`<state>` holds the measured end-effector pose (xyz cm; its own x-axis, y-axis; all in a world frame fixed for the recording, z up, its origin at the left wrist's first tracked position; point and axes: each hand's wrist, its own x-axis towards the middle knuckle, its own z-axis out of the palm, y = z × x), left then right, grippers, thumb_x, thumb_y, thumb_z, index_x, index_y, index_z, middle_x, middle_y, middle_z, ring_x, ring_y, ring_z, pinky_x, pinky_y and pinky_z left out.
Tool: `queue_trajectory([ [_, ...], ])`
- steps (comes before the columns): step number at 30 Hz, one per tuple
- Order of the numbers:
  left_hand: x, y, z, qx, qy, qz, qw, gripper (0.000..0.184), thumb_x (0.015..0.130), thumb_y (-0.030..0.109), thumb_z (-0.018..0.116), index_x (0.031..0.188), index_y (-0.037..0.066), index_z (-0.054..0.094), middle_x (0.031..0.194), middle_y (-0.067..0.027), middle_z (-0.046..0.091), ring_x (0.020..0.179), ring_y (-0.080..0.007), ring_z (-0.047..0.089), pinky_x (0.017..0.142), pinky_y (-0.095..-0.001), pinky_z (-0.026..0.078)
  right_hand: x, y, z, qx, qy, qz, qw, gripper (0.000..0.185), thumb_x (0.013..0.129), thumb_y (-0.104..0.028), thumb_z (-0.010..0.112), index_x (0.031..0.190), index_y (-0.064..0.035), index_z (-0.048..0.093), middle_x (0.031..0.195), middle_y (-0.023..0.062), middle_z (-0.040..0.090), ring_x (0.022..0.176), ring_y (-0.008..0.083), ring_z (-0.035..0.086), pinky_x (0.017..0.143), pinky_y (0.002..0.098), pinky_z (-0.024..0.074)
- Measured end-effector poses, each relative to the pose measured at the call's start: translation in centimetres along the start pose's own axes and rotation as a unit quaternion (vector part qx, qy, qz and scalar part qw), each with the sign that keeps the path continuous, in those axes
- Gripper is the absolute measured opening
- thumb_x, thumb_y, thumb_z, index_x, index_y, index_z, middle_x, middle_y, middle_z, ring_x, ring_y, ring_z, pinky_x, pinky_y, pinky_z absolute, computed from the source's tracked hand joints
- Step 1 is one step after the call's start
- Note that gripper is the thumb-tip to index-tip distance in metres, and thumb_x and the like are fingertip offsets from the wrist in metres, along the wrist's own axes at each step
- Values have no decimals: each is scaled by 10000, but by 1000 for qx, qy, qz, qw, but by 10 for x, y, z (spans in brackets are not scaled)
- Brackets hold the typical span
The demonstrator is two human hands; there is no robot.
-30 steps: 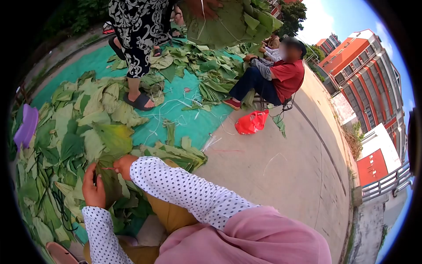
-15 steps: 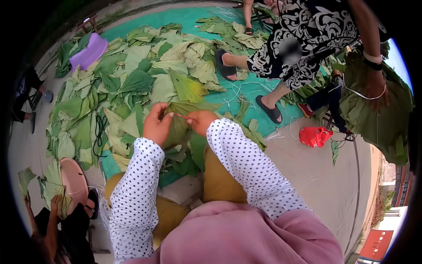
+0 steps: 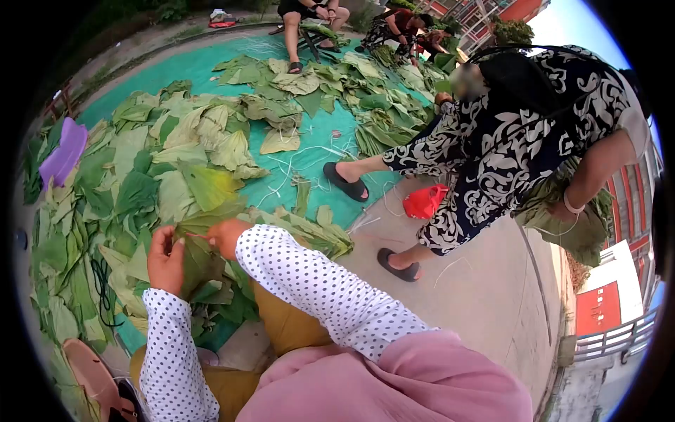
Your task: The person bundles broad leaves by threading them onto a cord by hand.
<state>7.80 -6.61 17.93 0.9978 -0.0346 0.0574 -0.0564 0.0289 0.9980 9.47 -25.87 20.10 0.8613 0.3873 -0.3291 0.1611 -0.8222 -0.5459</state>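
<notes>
My left hand (image 3: 166,260) is closed in a pinch at the near side of a large green leaf (image 3: 200,264). Close by on the right, my right hand (image 3: 228,237) is closed too. A thin red string (image 3: 197,235) runs between the fingers of both hands, across the top of the leaf. Whether more leaves lie under this one is hidden by my hands. Just beyond my fingers lies a yellow-green leaf (image 3: 211,186) on a wide heap of dried and green leaves (image 3: 133,176).
A green tarp (image 3: 316,141) lies under the leaves, with white strings scattered on it. At right, a person in patterned clothes (image 3: 485,148) carries a leaf bundle (image 3: 573,232) beside a red bag (image 3: 425,202). A purple basin (image 3: 63,151) and dark cord (image 3: 102,292) are left. Several people sit farther back.
My view has swung right, so my hands and the heap appear farther left. The person in patterned clothes has stepped off the tarp with the leaf bundle. Both my hands keep their pinch.
</notes>
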Motion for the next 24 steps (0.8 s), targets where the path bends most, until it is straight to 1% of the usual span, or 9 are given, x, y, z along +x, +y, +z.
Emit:
queue_trajectory([
  [2,0,-6,-3,58,3,29,998,251,870,-19,532,1120,-2,518,1042,-55,583,957,-129,556,858,-253,432,-5,-11,-6,-6,2,-2,1000,196,892,-201,525,1032,-105,623,954,177,631,930,361,592,802,446,458],
  [5,0,-7,-6,89,-3,61,994,269,870,-18,533,1138,-3,515,1068,-66,574,977,-137,553,870,-260,430,6,-2,4,13,7,-4,1000,193,891,-188,532,1034,-97,625,954,178,631,937,353,595,790,435,464],
  [9,-3,-1,-3,93,-5,42,995,262,867,-19,537,1128,-1,522,1066,-67,576,979,-134,549,875,-261,426,8,-2,5,10,1,15,1000,195,892,-180,530,1039,-102,631,953,169,636,946,347,598,787,426,468],
  [11,-3,-4,-2,107,-19,82,991,252,862,-16,547,1112,3,541,1044,-67,584,944,-132,562,853,-262,439,6,-5,2,-1,2,8,1000,199,884,-176,535,1040,-101,633,954,169,639,945,348,600,785,425,471],
  [14,-6,-6,1,137,-49,47,988,229,858,-16,550,1086,6,565,1016,-63,592,901,-126,573,812,-262,457,4,-11,-2,-9,4,6,1000,204,865,-167,545,1032,-95,638,949,170,645,935,351,605,779,425,476],
  [15,-8,-3,5,147,-61,46,986,226,848,-14,560,1072,5,579,1005,-79,606,873,-142,591,780,-270,476,3,-12,-2,-7,5,11,1000,204,854,-163,551,1022,-91,641,944,171,648,925,355,608,776,427,478],
  [16,-11,0,8,148,-61,46,986,226,848,-14,560,1072,5,579,1005,-79,606,873,-142,591,780,-270,476,3,-11,-1,-7,6,11,1000,204,854,-163,551,1022,-91,641,944,171,648,925,355,608,776,427,478],
  [19,-15,1,14,217,-87,66,970,260,831,-14,569,1090,2,576,1027,-132,615,885,-205,622,784,-294,490,5,-6,4,7,35,13,999,193,829,-149,559,985,-82,650,918,183,651,903,363,613,767,432,480],
  [24,-16,4,14,218,-95,72,969,254,840,-6,567,1095,3,575,1031,-132,612,887,-206,624,787,-299,491,5,-5,5,24,50,4,998,173,815,-147,560,936,-63,650,889,207,642,893,376,611,760,437,478],
])
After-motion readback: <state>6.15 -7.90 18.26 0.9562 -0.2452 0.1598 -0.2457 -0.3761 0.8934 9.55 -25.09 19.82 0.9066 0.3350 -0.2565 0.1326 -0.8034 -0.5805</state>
